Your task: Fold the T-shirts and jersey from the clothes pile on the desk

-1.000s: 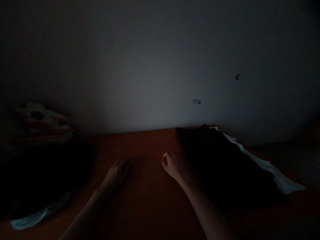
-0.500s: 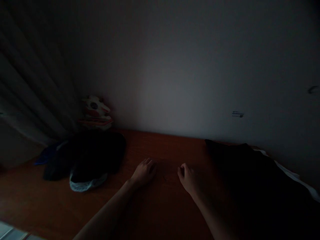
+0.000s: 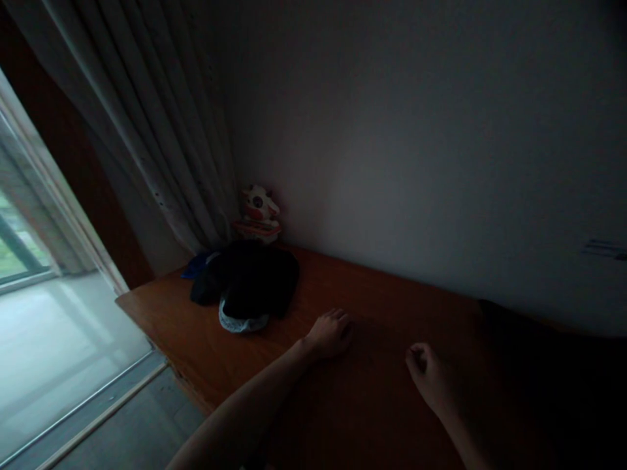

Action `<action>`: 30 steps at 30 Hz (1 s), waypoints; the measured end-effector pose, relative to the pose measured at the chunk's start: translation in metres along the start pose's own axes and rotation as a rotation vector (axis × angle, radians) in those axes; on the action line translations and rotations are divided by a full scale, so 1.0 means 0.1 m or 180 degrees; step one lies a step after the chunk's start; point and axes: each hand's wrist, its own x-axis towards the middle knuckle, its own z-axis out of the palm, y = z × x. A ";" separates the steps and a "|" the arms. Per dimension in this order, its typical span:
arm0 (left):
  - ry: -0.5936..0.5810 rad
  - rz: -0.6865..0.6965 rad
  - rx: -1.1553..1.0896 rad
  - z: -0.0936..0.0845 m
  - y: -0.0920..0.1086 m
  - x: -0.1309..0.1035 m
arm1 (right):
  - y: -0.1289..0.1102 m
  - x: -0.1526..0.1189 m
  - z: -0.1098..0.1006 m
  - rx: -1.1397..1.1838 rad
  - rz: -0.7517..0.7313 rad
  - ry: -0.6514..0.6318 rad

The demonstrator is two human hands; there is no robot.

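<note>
My left hand (image 3: 332,333) rests palm down on the brown wooden tabletop (image 3: 337,281), its fingers loosely stretched out and nothing seen under them. To its right, my right hand (image 3: 431,375) lies on the same surface with the fingers curled in and the thumb near the index finger, leaving a small dark gap. No object shows in that curl, though the light is very dim. A heap of dark cloth (image 3: 262,277), with a pale patterned edge (image 3: 240,323) at its front, is nearest my left hand. Black cloth (image 3: 553,365) lies right of my right hand.
A cow-shaped figure (image 3: 259,203) stands in the back corner behind the heap, near a blue item (image 3: 196,266). A grey curtain (image 3: 161,130) hangs at the left. Beyond the table's left edge are a pale floor (image 3: 63,346) and a bright window (image 3: 19,241). A wall (image 3: 416,163) runs behind.
My view has turned left, so the scene shifts right and the window and floor come in. Both hands keep much the same pose on the table.
</note>
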 end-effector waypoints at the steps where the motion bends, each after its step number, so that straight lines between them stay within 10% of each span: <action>1: 0.0016 -0.0018 -0.0021 0.01 0.01 -0.01 | 0.00 0.00 -0.01 0.0080 0.0000 0.0004; 7: -0.0065 -0.0410 0.0196 -0.09 -0.04 -0.04 | -0.02 -0.03 -0.06 0.0288 0.0045 0.0000; 22: -0.0066 -0.2376 0.0877 -0.90 -0.92 -0.23 | 0.06 -0.01 -0.04 0.0381 0.0211 -0.0158; 30: 0.1190 -0.2575 0.0129 -1.26 -0.86 0.00 | 0.03 0.02 0.00 0.0391 0.0192 -0.0103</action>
